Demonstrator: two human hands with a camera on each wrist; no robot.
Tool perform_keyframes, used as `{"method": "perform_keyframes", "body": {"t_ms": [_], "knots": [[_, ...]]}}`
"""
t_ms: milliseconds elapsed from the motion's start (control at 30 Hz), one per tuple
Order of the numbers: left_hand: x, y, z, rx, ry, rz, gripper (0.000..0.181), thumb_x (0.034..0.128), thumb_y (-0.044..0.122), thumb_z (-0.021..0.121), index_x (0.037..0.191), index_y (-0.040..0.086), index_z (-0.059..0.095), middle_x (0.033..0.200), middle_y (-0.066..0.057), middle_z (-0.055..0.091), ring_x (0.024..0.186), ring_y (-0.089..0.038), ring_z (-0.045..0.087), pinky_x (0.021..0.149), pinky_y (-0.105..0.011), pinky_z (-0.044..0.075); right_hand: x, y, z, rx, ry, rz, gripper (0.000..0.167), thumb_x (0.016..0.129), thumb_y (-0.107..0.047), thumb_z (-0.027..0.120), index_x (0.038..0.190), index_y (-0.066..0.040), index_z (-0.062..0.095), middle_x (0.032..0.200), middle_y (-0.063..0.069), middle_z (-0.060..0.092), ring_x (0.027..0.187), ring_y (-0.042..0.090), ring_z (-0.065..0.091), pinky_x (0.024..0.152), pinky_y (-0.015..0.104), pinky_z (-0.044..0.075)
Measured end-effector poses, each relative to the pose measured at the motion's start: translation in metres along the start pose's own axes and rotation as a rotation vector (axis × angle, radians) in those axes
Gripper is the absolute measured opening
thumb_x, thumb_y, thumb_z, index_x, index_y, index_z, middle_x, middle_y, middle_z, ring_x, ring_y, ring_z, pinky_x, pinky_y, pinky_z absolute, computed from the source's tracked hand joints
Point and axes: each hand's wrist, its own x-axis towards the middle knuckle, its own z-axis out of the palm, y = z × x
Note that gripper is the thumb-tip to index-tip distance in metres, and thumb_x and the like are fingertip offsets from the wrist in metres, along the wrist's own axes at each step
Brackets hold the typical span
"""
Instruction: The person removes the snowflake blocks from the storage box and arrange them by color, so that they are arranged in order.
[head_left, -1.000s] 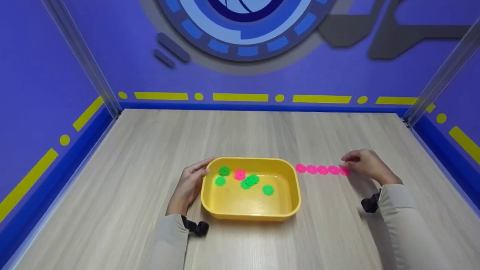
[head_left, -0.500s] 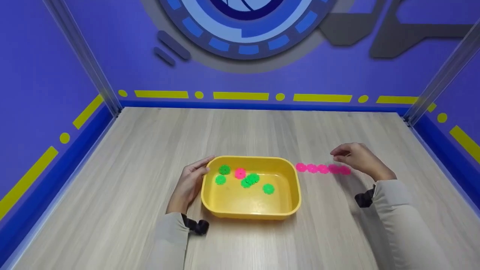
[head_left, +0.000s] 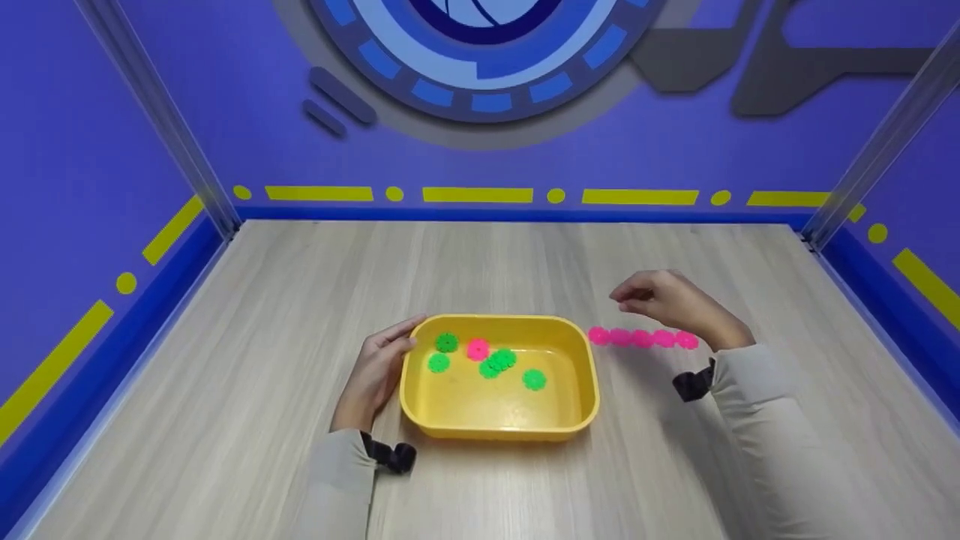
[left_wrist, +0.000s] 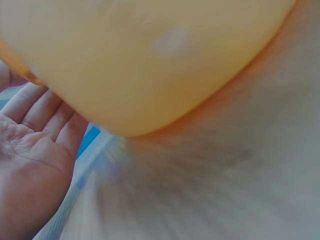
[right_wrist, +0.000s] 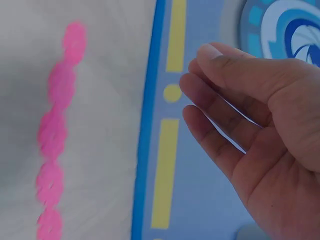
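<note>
A yellow bin (head_left: 502, 433) stands on the wooden table, holding several green discs (head_left: 534, 379) and one pink disc (head_left: 478, 349). My left hand (head_left: 375, 375) grips the bin's left rim, thumb on top; in the left wrist view its fingers (left_wrist: 42, 110) lie along the outside of the bin (left_wrist: 150, 75). Right of the bin, pink discs form a row (head_left: 642, 339) running left to right. Above and behind that row hovers my right hand (head_left: 675, 304), holding nothing. The right wrist view has the same hand (right_wrist: 260, 120) with loosely bent fingers, beside the pink row (right_wrist: 52, 135).
Blue panels (head_left: 487, 165) with yellow marks border the table (head_left: 315, 270) at the back and both sides. Metal posts (head_left: 161, 112) rise at the two back corners. A black device is strapped at each wrist.
My right hand has left the right end of the pink row and moved left and up, away from the table. My left hand still grips the bin, which has stayed in place.
</note>
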Motion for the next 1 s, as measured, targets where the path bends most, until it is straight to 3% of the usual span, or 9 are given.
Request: {"method": "perform_keyframes", "body": {"t_ms": [233,1000], "knots": [[0.0,0.0,0.0,0.013,-0.008,0.002,0.047,0.089,-0.002,0.049,0.136,-0.006,0.049,0.146,-0.017,0.046,0.136,-0.024,0.041,0.105,-0.027,0.044,0.011,-0.027,0.004,0.014,-0.03,-0.033,0.02,0.086,-0.005,0.068,0.106,-0.006,0.073,0.101,0.008,0.072,0.093,0.024,0.068,0.086,0.04,0.057],[0.001,-0.001,0.0,0.009,0.01,-0.013,0.048,0.0881,-0.004,0.048,0.136,-0.004,0.051,0.145,-0.017,0.047,0.135,-0.023,0.044,0.105,-0.029,0.043,0.042,-0.082,0.032,0.022,-0.17,-0.104,0.02,0.088,-0.008,0.067,0.106,-0.008,0.073,0.103,0.008,0.072,0.094,0.022,0.067,0.085,0.036,0.058]]}}
